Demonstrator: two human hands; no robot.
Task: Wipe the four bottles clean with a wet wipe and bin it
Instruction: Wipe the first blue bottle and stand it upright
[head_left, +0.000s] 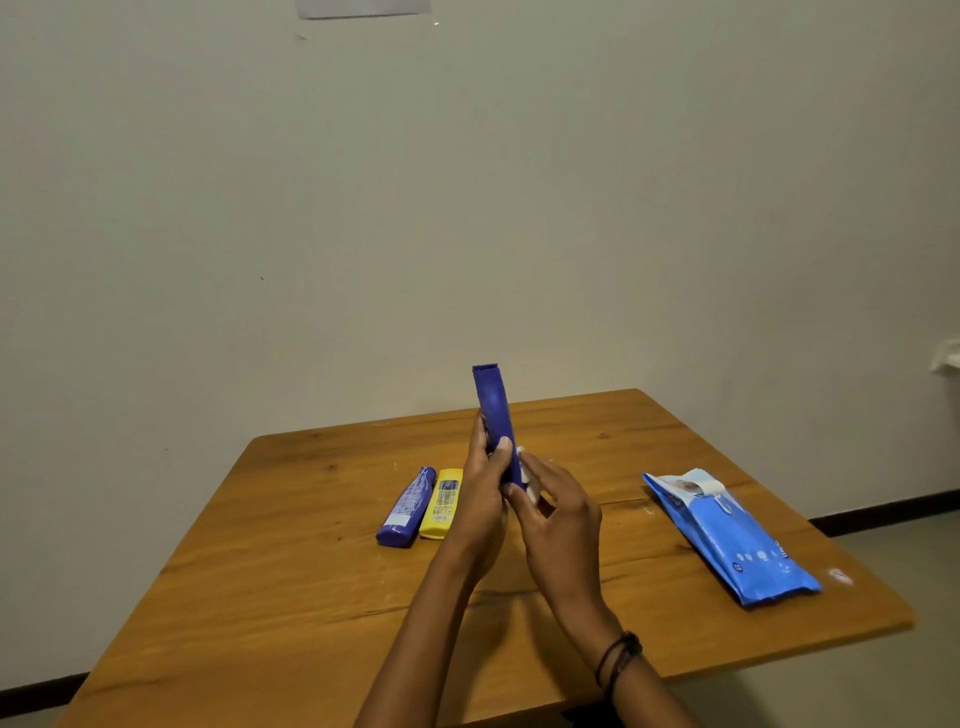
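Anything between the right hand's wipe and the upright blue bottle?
Nothing visible. The right hand presses the white wet wipe directly against the blue bottle, which the left hand holds upright above the table.

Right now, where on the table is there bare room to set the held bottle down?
Bare wood lies between the hands and the wipes pack, and across the near left of the table. It is crowded by the yellow bottle and lying blue bottle.
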